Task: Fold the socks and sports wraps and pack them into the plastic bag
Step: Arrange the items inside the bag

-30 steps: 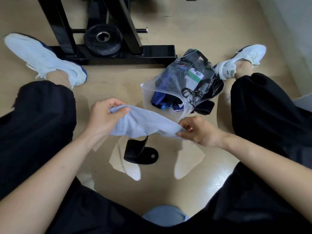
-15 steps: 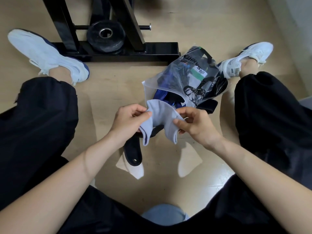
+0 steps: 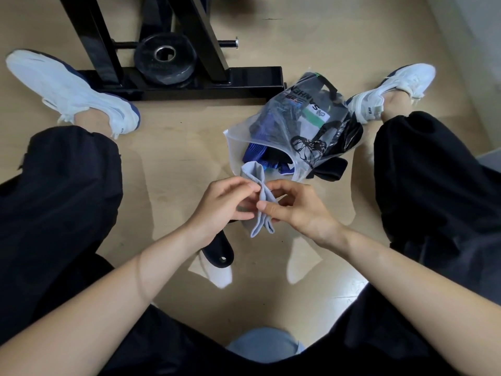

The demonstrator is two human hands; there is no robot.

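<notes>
A light grey-blue sock [image 3: 260, 202] is folded double and pinched upright between my left hand [image 3: 226, 203] and my right hand [image 3: 294, 206], above the floor between my legs. Just beyond it lies the clear plastic bag [image 3: 295, 131], its mouth open toward me, with blue and black socks and wraps inside. A black wrap [image 3: 329, 172] sticks out beside the bag's right edge. Another black wrap [image 3: 219, 251] lies on the floor under my left wrist, partly hidden.
My legs in black trousers spread to both sides, with white shoes [image 3: 73, 93] at far left and another shoe [image 3: 390, 90] at far right. A black gym machine base [image 3: 206, 82] with a weight plate [image 3: 165, 59] stands beyond the bag. The floor is light wood.
The sock was stretched flat between my hands a second ago. My hands have come together, folding it in half, and now hold it as a narrow bundle.
</notes>
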